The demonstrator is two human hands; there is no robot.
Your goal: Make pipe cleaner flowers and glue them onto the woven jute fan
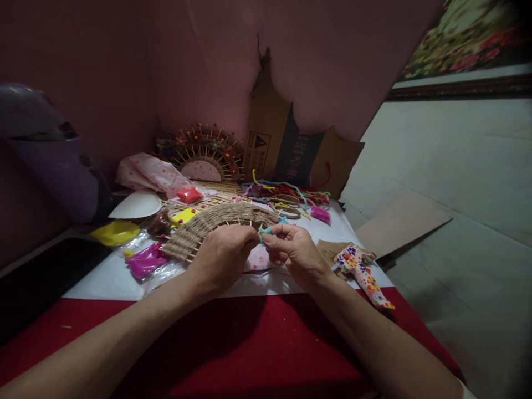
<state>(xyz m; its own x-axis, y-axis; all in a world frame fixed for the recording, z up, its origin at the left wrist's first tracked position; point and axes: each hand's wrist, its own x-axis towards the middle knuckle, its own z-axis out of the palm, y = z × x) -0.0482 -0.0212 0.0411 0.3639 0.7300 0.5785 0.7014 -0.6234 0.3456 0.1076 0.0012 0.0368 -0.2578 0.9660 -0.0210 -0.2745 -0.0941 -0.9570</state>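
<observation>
My left hand (pixel 224 256) and my right hand (pixel 297 249) meet above the table, both with fingers pinched together. Between their fingertips is a small bent teal pipe cleaner (pixel 265 235); its exact shape is partly covered. Just behind my left hand lies a woven, fan-shaped arch (pixel 195 230) of brown cord on thin sticks, some tipped with red beads. A light blue pipe cleaner piece (pixel 283 219) shows at its right end. Below the arch, a pink-dotted white half-round (pixel 258 257) is partly hidden by my hands.
A finished-looking fan (pixel 201 170) leans at the back beside torn cardboard (pixel 270 133). Coloured pipe cleaners (pixel 291 191) and scissors (pixel 286 211) lie behind the hands. Bags of coloured clay (pixel 145 260) sit left. A flower-patterned glue gun (pixel 363 274) rests right, near the table edge.
</observation>
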